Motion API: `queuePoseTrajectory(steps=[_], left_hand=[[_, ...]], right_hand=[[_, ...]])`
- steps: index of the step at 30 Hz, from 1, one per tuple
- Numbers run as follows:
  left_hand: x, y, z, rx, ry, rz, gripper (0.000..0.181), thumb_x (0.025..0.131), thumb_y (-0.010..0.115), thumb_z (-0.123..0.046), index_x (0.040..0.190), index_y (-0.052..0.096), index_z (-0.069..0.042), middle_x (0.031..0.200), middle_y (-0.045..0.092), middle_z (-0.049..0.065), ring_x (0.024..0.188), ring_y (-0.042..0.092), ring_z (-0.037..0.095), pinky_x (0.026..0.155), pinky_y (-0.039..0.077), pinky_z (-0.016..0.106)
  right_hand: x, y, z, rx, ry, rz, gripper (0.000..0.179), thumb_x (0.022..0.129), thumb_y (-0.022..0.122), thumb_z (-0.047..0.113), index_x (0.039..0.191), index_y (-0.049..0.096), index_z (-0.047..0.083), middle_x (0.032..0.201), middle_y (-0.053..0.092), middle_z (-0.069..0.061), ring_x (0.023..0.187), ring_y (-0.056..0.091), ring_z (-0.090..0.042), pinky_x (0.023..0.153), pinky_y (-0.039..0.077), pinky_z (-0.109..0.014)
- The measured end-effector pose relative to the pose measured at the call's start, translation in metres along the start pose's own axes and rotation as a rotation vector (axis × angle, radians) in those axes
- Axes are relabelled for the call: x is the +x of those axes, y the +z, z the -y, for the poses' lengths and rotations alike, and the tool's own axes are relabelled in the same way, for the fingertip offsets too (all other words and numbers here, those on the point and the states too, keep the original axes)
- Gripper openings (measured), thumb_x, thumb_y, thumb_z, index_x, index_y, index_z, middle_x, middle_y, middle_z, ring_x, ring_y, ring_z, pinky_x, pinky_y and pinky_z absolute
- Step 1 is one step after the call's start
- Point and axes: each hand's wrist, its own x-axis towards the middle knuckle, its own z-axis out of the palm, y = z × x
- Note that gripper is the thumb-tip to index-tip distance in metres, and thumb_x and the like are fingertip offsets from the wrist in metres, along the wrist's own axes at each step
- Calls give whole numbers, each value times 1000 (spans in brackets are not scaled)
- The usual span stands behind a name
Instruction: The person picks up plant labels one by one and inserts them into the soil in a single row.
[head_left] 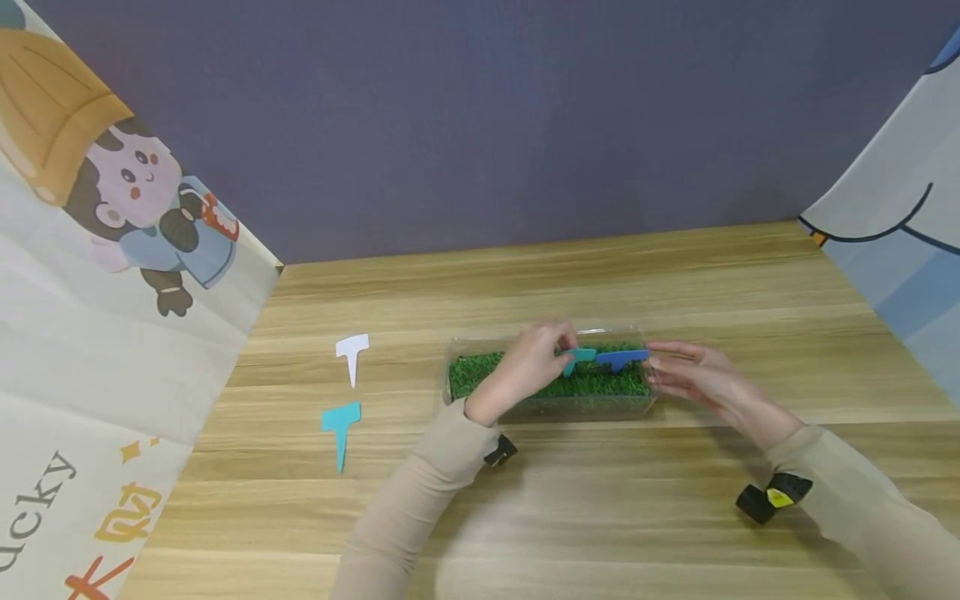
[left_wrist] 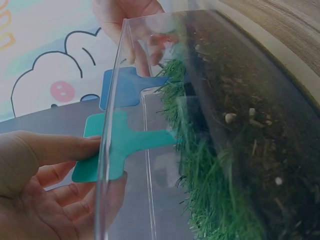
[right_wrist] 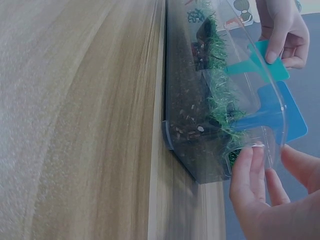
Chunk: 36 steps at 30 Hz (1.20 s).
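A clear plastic box (head_left: pixel 551 408) holds green artificial grass (head_left: pixel 476 372) over dark soil with pale bits. My left hand (head_left: pixel 525 362) pinches the head of a teal T-shaped plant label (left_wrist: pixel 117 145) between thumb and fingers; its stem reaches down into the grass. Beside it, toward the right end, a blue plant label (head_left: pixel 621 358) stands with its stem in the grass. At the box's right end, my right hand (head_left: pixel 708 383) touches the end wall with extended fingers (right_wrist: pixel 243 172), its thumb close to the top rim.
On the wooden table to the left lie a white plant label (head_left: pixel 352 358) and another teal plant label (head_left: pixel 341 421), both flat. A dark grey panel (head_left: pixel 525 125) rises behind the table, with printed cloths on both sides.
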Motion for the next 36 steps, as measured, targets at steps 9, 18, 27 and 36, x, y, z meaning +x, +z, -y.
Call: queuePoseTrajectory(steps=[9, 18, 27, 36], left_hand=[[1, 3, 2, 6, 10, 4, 6, 81, 61, -4, 86, 61, -7, 89, 62, 1, 83, 57, 10, 73, 44, 13], [1, 6, 2, 10, 9, 0, 6, 81, 61, -3, 85, 62, -6, 88, 62, 2, 82, 57, 11, 72, 45, 13], [3, 7, 2, -5, -28, 16, 6, 81, 61, -3, 87, 62, -6, 90, 63, 3, 84, 58, 12, 73, 45, 13], [2, 7, 0, 21, -41, 21, 7, 83, 59, -4, 89, 62, -7, 93, 63, 4, 87, 59, 13, 73, 46, 15]], right_hand=[[0, 0, -1, 7, 9, -3, 44, 85, 59, 12, 125, 41, 7, 94, 64, 4, 88, 61, -13, 81, 48, -24], [0, 0, 0, 17, 17, -5, 37, 84, 59, 12, 119, 47, 12, 94, 64, 4, 88, 61, -13, 81, 48, -25], [1, -1, -2, 53, 7, 4, 27, 85, 58, 10, 110, 53, 16, 93, 65, 2, 87, 62, -14, 80, 49, -25], [1, -2, -3, 57, 0, 10, 22, 86, 57, 10, 106, 55, 18, 93, 65, 1, 86, 62, -14, 79, 50, -26]])
